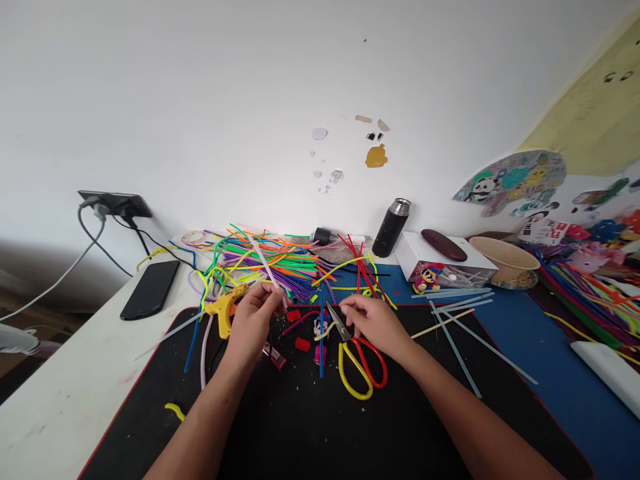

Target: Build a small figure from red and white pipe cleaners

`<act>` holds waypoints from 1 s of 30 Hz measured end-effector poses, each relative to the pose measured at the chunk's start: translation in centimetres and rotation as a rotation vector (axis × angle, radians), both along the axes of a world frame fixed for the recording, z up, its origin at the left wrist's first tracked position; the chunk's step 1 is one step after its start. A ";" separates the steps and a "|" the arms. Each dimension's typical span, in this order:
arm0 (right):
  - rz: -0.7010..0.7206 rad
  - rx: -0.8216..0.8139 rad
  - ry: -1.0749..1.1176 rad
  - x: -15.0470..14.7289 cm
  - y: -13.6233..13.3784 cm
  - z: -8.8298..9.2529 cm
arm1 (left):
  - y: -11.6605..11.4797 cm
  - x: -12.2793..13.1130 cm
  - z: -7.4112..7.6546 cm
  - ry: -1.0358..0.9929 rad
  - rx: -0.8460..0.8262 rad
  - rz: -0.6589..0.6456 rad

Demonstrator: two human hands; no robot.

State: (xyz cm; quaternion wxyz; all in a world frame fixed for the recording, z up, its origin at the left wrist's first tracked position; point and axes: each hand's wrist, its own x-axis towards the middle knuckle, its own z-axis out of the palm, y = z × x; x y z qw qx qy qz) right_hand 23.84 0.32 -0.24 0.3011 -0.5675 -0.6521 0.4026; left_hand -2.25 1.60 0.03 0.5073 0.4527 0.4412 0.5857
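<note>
My left hand (257, 312) pinches a white pipe cleaner (263, 259) that slants up and to the left over the colored pile. My right hand (373, 320) hovers beside the scissors' blades, its fingers curled; whether anything is between the fingertips is too small to tell. Scissors (363, 367) with one yellow and one red handle lie on the black mat (280, 427). Left of them are a blue pipe cleaner (322, 360), small red pieces (302, 344) and a little white-and-purple figure (321, 326). A yellow glue gun (221, 313) lies beyond my left wrist.
Many colored pipe cleaners (280, 263) are heaped against the wall. A black phone (150, 290) lies at the left. At the back right stand a black bottle (391, 228), a white box (415, 257) and a bowl (505, 255). Translucent glue sticks (457, 353) lie on the right.
</note>
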 end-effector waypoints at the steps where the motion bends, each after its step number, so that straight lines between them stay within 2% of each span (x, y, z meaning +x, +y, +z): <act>1: -0.081 0.042 0.016 0.2 0.1 -0.2 | 0.0 0.0 -0.1 0.004 0.001 0.004; 2: -0.132 0.066 0.044 0.3 0.0 -0.3 | 0.1 -0.1 -0.2 0.006 0.002 0.006; 4: -0.123 0.029 0.033 0.5 -0.9 0.0 | 0.1 -0.1 -0.3 0.010 0.003 0.009; 8: 0.060 0.090 -0.401 0.3 -3.9 1.4 | 0.1 0.1 -0.5 0.021 0.014 -0.001; 11: 0.080 0.102 -0.578 0.2 -5.8 2.0 | 0.1 0.2 -0.4 0.044 0.020 -0.012; 15: 0.161 0.075 -0.782 -0.1 -7.3 1.4 | 0.1 0.2 -0.2 0.074 0.010 -0.007; 17: 0.153 0.067 -0.840 -0.3 -7.8 0.9 | 0.1 0.2 -0.2 0.087 0.012 -0.012; 25: 0.062 0.058 -0.810 -0.6 -7.7 0.6 | 0.2 0.3 -0.7 0.127 0.041 -0.049; 27: 0.026 0.048 -0.726 -0.2 -7.7 0.5 | 0.2 0.4 -0.7 0.137 0.048 -0.055; 30: -0.012 -0.022 -0.482 0.9 -8.0 0.3 | 0.2 0.6 -0.7 0.146 0.054 -0.055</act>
